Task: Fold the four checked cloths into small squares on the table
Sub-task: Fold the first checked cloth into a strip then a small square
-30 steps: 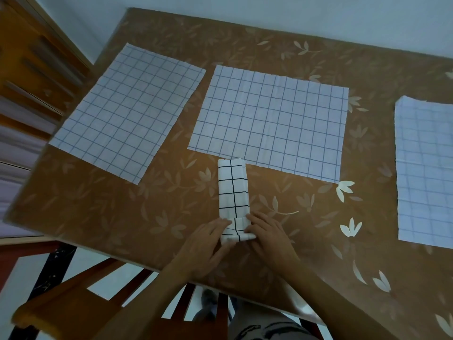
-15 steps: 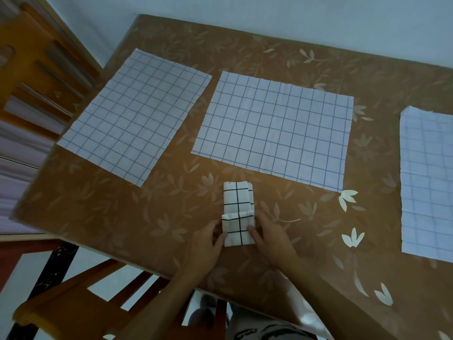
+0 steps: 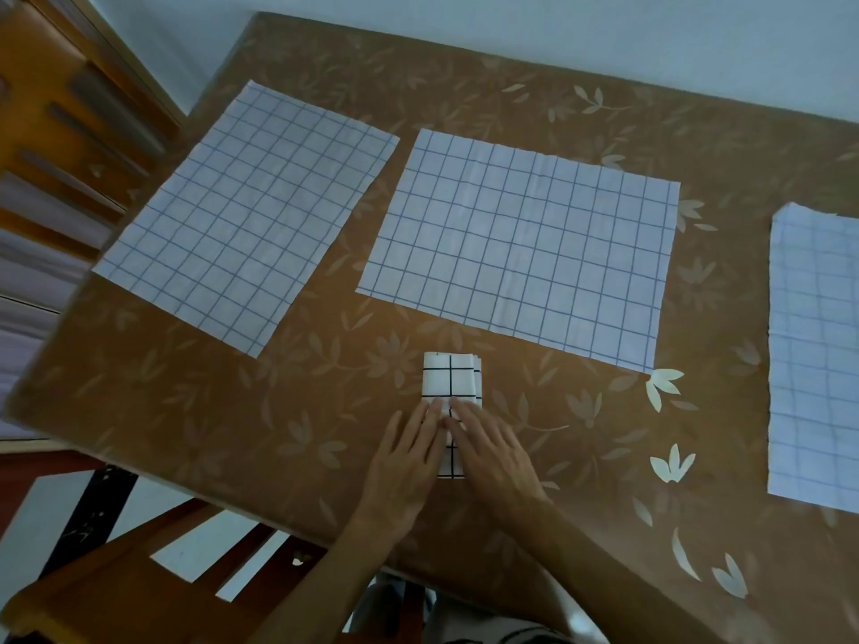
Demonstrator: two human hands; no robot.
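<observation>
Table (image 3: 232, 434), folded cloth (image 3: 451, 381) lengthwise fwd

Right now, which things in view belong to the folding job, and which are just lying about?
Part of the job:
- folded cloth, pressed flat under the left hand and right hand
- left cloth, spread flat
- middle cloth, spread flat
- right cloth, spread flat, partly out of frame
- table, the work surface

Just lying about:
- wooden chair

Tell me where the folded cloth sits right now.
In the head view, the folded cloth lies near the table's front edge, just below the middle flat cloth, with the left hand and right hand pressing on its near end.
</observation>
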